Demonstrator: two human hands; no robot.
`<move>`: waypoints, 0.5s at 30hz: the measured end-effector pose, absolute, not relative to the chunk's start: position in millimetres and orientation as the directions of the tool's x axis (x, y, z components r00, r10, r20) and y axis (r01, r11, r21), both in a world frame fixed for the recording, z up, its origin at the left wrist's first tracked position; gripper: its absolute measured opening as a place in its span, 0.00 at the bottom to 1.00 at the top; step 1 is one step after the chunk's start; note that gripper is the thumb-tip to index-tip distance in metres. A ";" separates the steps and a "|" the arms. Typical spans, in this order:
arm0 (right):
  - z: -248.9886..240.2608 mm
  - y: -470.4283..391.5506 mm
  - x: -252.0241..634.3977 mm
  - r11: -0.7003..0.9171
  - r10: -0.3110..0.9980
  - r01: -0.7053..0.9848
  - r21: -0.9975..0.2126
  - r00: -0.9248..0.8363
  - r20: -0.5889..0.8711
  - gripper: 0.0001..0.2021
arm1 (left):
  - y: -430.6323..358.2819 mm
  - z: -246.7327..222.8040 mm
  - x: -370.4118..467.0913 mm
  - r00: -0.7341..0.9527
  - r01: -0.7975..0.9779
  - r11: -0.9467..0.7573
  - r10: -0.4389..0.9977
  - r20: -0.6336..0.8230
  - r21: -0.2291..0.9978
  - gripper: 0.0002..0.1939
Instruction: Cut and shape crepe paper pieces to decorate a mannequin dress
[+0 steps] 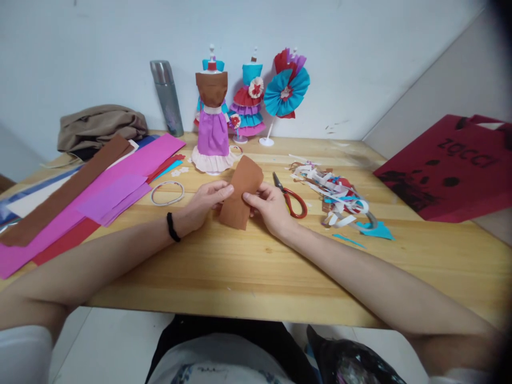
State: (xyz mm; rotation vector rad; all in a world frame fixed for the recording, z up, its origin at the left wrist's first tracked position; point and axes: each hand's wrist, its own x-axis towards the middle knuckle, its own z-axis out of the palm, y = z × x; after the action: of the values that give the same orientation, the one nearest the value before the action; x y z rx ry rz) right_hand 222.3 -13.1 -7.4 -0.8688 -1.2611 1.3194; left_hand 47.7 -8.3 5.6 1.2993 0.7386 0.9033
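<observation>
Above the table's middle, a strip of brown crepe paper (240,194) is held tilted between both hands. My left hand (210,196) pinches its left edge, thumb on top. My right hand (272,205) grips the right edge, its thumb pressed on the face; the fingers behind the paper are hidden. Just past the right hand lie scissors (294,202) with red handles, blades pointing away. Behind the paper stands a small dress form (213,122) with a brown top, purple skirt and pale ruffle. A ring of white tape (167,193) lies left of my left hand.
Sheets of coloured crepe paper (116,186) spread over the left side, near a brown cloth (102,128) and a flask (167,98). Two decorated dress forms (251,106) stand at the back. Paper scraps (340,194) and a red bag (448,165) are on the right.
</observation>
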 end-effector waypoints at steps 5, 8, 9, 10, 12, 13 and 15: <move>5.0 -6.3 226.0 0.191 0.963 -0.177 -0.965 -0.156 0.219 0.14 | -13.6 18.7 51.2 0.340 -0.085 -0.100 0.932 0.123 0.991 0.17; 16.0 -0.5 230.2 0.238 0.957 -0.208 -0.949 -0.119 0.266 0.14 | -11.9 34.4 52.6 0.250 -0.028 -0.199 0.948 0.199 0.980 0.16; 20.3 0.5 231.5 0.241 0.958 -0.223 -0.944 -0.101 0.269 0.15 | -10.1 40.6 52.5 0.221 -0.023 -0.223 0.950 0.222 0.975 0.16; 24.9 0.9 232.5 0.247 0.959 -0.235 -0.940 -0.079 0.271 0.16 | -8.0 47.0 52.3 0.196 -0.026 -0.242 0.950 0.242 0.970 0.15; 34.8 0.7 233.4 0.278 0.955 -0.243 -0.929 -0.034 0.295 0.17 | -3.2 59.8 51.7 0.156 -0.031 -0.281 0.947 0.282 0.959 0.15; 40.1 0.4 233.3 0.308 0.947 -0.239 -0.921 -0.014 0.320 0.18 | -0.8 65.9 51.7 0.151 -0.033 -0.293 0.944 0.295 0.955 0.15; 50.9 0.9 231.9 0.357 0.931 -0.226 -0.906 0.005 0.366 0.19 | 3.1 77.1 53.0 0.172 -0.049 -0.289 0.940 0.293 0.956 0.15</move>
State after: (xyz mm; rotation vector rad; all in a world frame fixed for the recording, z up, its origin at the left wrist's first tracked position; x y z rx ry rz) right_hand 231.9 0.9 50.9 -0.7570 -1.2238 1.0563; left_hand 53.0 3.1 77.1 1.4840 0.9026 1.2934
